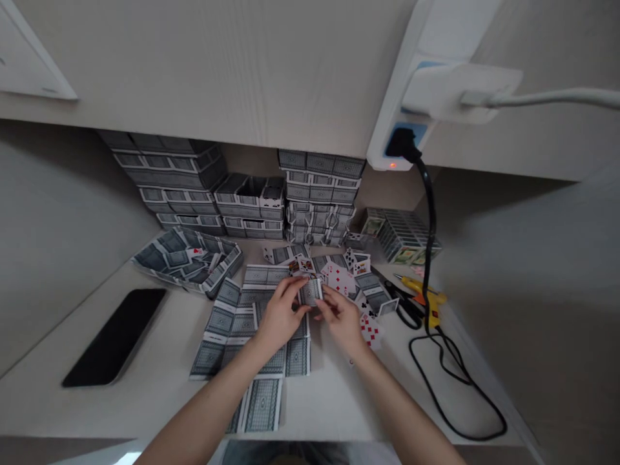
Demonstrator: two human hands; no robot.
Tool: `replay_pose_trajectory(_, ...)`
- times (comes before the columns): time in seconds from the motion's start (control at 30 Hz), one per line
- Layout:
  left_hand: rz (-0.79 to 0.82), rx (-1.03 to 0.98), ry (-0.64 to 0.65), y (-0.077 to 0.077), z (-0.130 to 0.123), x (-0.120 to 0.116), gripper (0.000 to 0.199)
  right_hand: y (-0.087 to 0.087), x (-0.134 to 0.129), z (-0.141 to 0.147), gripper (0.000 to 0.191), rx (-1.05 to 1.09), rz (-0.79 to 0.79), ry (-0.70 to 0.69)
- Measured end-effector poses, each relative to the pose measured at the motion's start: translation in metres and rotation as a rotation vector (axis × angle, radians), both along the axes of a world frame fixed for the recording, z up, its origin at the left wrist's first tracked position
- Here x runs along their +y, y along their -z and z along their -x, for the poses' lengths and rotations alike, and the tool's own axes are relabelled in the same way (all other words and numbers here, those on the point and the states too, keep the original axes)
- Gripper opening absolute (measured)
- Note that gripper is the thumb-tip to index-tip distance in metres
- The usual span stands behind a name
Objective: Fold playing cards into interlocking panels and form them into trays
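Note:
A small folded playing card [310, 292] with a patterned grey back is between my two hands. My left hand [281, 311] pinches its left side, fingers on the upper edge and thumb below. The fingers of my right hand [343, 318] are at its right side, bent close together. Under and beside my left hand lies a flat panel of joined cards [227, 323], backs up, partly hidden by my hand and forearm. Loose face-up cards [339, 278] with red and black pips lie beyond and right of my right hand.
Card-built boxes [320, 187] are stacked at the back. A card tray [225, 274] and a black phone [116, 337] are on the left. Scissors [409, 311], a yellow glue gun [433, 313] and its looping cable lie right. A power strip [392, 123] hangs above.

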State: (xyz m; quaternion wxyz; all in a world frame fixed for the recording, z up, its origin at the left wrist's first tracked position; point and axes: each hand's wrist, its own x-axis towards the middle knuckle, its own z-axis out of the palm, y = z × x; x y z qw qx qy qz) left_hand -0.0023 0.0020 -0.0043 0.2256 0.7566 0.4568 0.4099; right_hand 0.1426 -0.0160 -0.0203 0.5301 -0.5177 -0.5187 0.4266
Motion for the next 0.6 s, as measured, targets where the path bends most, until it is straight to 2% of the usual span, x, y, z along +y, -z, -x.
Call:
replay_pose_trajectory(0.23, 0.059, -0.028, 0.073, 0.005, 0.002, 0.004, 0.045, 0.002, -0.005, -0.003, 0.033, -0.203, -0.096, 0.017)
replay_pose_trajectory(0.43, -0.012, 0.028, 0.12, 0.002, 0.001, 0.002, 0.048, 0.0, 0.002, -0.006, 0.035, -0.026, -0.019, -0.015)
replay_pose_trajectory(0.6, -0.039, 0.079, 0.17, -0.004, -0.005, -0.007, 0.05, -0.004, 0.004, -0.011, 0.029, -0.082, -0.074, 0.038)
